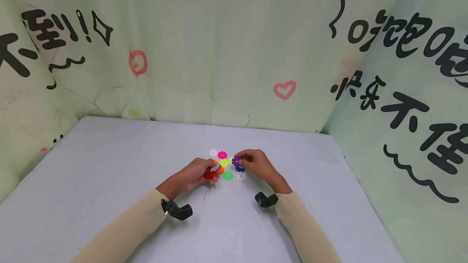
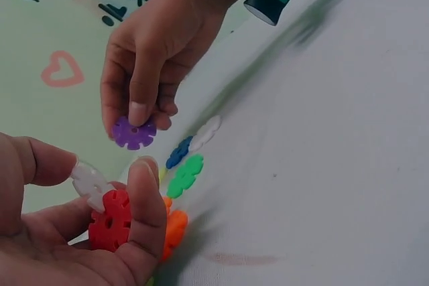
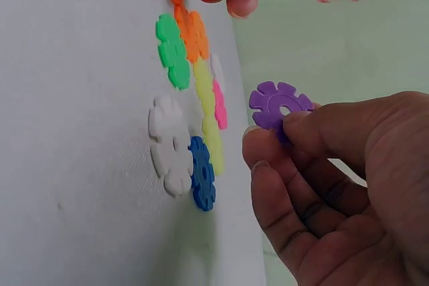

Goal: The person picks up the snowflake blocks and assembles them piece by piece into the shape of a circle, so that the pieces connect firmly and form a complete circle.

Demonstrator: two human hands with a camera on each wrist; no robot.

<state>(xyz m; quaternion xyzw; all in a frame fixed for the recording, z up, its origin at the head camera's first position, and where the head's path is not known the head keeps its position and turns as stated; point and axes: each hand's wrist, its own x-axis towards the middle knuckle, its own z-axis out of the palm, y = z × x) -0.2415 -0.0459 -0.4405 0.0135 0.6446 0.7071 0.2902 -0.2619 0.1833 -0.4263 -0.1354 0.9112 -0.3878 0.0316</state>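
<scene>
My left hand (image 1: 197,172) holds a red notched disc (image 2: 110,222) joined to a white notched disc (image 2: 92,184), with the thumb and fingers round them. Across from it, my right hand (image 1: 258,164) pinches a purple notched disc (image 3: 276,106) by its edge, raised above the table. The purple disc and the joined pair are apart. Beneath and between the hands lie loose discs: a green one (image 1: 228,175), a blue one (image 3: 202,173), a white one (image 3: 170,147), a pink one (image 1: 222,155), and yellow (image 1: 224,163) and orange ones (image 3: 192,33).
The discs lie on a table with a pale cloth (image 1: 146,145). Another white disc (image 1: 213,153) sits at the back of the group. A printed curtain (image 1: 234,52) stands behind the table and along its sides. Each wrist wears a black camera (image 1: 179,210).
</scene>
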